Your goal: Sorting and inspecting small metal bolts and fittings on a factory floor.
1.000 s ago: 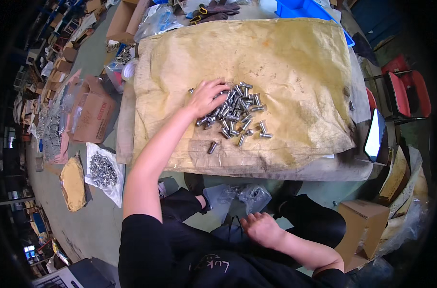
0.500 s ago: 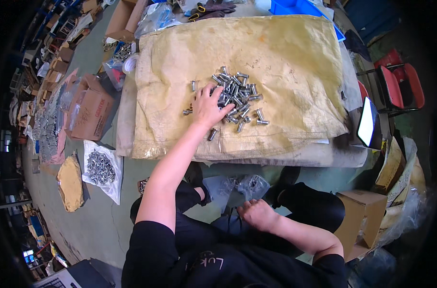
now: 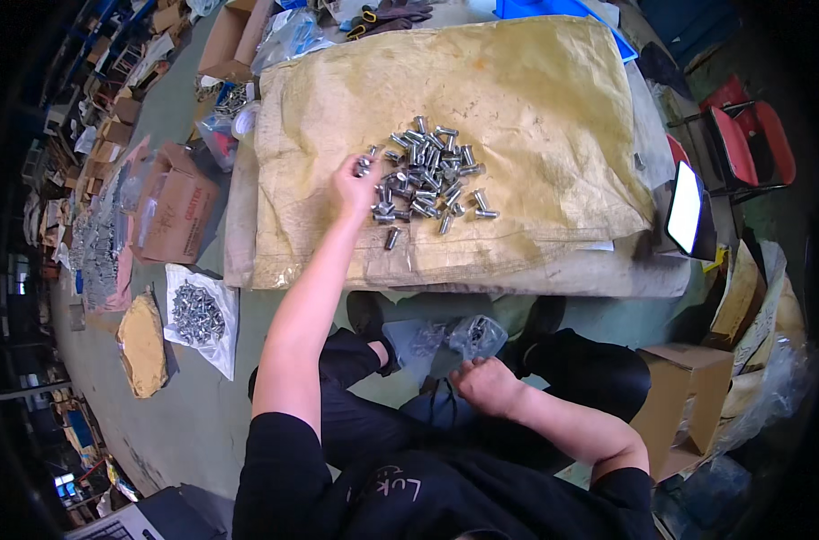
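Left hand [image 3: 353, 190] clamped on bolts [image 3: 363, 167]; right hand [image 3: 489, 386] fingers curled, hold unclear. We expect hard, slick metal, best gripped by the shanks

This looks like a workshop or small factory floor. A bench [image 3: 607, 277] in the upper middle of the frame, draped in a stained yellowish sheet [image 3: 535, 81], carries a heap of shiny bolt-like metal pieces [image 3: 427, 171], with work gloves [image 3: 387, 18] and a blue bin [image 3: 612, 34] at its far edge. More small metal parts [image 3: 196, 313] fill a white sack on the grey-green floor [image 3: 207, 405] at left, near a brown carton [image 3: 183, 225].
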### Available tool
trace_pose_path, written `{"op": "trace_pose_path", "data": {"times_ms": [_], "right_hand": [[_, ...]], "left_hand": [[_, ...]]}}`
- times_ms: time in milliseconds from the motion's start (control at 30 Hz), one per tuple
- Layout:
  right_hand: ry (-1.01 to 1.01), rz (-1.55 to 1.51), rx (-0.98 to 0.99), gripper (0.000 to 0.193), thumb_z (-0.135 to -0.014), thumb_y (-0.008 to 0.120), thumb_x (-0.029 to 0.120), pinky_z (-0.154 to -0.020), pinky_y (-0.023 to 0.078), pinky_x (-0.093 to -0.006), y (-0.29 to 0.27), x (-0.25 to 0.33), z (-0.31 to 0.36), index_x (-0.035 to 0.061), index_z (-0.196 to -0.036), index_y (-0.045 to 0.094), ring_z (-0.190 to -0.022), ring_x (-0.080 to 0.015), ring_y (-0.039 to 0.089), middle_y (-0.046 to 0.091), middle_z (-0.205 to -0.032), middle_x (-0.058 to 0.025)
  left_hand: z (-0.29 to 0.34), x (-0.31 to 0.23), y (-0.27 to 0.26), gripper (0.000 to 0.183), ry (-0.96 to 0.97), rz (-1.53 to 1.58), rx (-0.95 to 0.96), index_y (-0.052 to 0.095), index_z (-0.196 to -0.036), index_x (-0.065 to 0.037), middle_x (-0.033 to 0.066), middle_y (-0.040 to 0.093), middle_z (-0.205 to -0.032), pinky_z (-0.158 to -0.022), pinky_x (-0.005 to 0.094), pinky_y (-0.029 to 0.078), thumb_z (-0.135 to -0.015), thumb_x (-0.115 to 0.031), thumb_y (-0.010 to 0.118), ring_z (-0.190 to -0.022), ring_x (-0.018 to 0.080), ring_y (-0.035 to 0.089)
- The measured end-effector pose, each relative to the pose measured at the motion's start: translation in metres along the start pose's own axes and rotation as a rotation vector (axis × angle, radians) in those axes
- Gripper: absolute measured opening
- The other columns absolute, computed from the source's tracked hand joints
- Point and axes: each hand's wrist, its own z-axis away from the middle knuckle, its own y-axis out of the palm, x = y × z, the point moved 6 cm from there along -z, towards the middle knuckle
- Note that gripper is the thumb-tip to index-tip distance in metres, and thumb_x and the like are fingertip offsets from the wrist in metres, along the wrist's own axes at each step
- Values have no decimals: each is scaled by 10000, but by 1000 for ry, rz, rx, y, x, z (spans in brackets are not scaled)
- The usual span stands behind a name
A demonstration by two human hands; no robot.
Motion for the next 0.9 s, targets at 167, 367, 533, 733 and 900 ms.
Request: {"op": "trace_pose_path", "data": {"times_ms": [167, 367, 533, 733, 900], "right_hand": [[1, -34, -40, 179, -719, 506, 137, -608, 482, -332, 2, 0, 2, 53, -874, 537, -735, -238, 597, 572, -790, -114], [-2, -16, -20, 189, -720, 508, 137, -608, 483, -331, 5, 0, 0, 50, -885, 538, -734, -238, 597, 574, -786, -115], [6, -7, -21, 197, -724, 500, 133, -610, 484, -334, -1, 1, 0, 42, -894, 538, -737, -241, 598, 576, -786, -120], [-6, 33, -64, 161, -738, 491, 140, -575, 484, -329, 3, 0, 1, 65, -855, 571, -723, -235, 600, 584, -773, -91], [-6, 39, -43, 160, -725, 508, 132, -569, 481, -325, 3, 1, 2, 65, -857, 568, -721, -232, 599, 581, -777, -90]], "left_hand": [[14, 12, 3, 168, -684, 1246, 164, 513, -925, -21, 119, 546, -758, -417, 213, 381, -810, -143, 523, -612, 173, 550], [35, -5, 22, 319, -887, 1810, 193, 475, -988, 32, 232, 530, -1003, -746, 434, 469, -871, -236, 347, -950, 343, 522], [35, -5, 31, 366, -795, 1881, 337, 490, -1039, -4, 219, 521, -1088, -820, 477, 419, -884, -282, 309, -997, 326, 504], [35, -16, 34, 432, -728, 1960, 695, 522, -1044, -132, 159, 552, -986, -382, 244, 391, -904, -451, 267, -680, 197, 561], [33, -20, 31, 281, -787, 1612, 503, 519, -1003, -123, 113, 565, -841, -340, 231, 306, -904, -337, 365, -575, 165, 544]]}}
